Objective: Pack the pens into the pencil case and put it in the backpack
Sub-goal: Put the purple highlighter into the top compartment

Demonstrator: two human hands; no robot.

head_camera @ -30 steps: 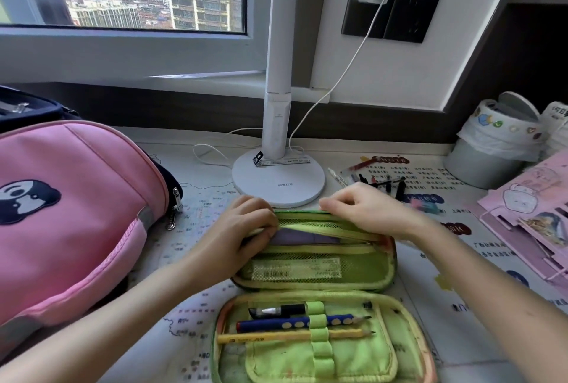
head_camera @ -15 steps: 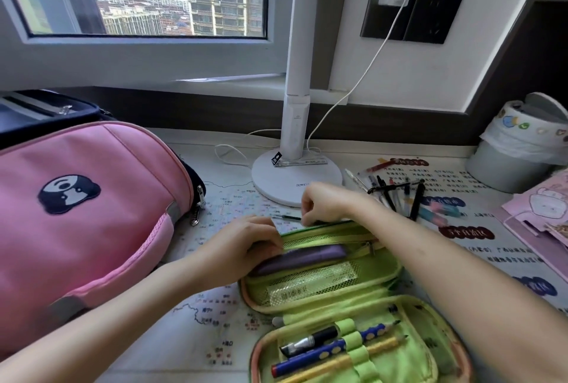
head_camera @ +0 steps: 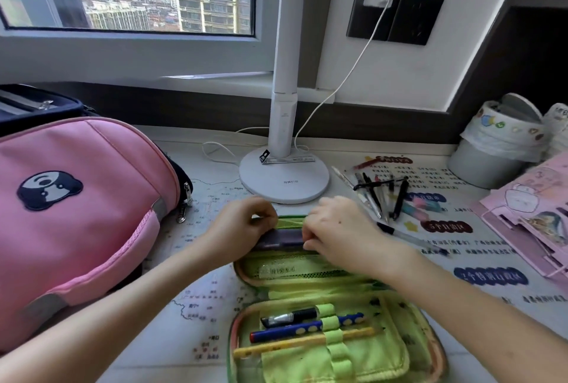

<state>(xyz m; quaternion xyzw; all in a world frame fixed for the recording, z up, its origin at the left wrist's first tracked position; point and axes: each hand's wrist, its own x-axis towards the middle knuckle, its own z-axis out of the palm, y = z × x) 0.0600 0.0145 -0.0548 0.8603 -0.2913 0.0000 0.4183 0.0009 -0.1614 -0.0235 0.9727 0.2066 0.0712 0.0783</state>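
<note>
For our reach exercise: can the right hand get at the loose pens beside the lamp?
Probably yes: the loose pens lie uncovered just beyond the right hand, once it releases the pencil case.

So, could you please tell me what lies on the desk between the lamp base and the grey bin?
A loose cluster of pens lies on the printed mat between the lamp base and the grey bin, seen in the head view.

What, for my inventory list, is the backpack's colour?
The backpack is pink; head view.
</note>
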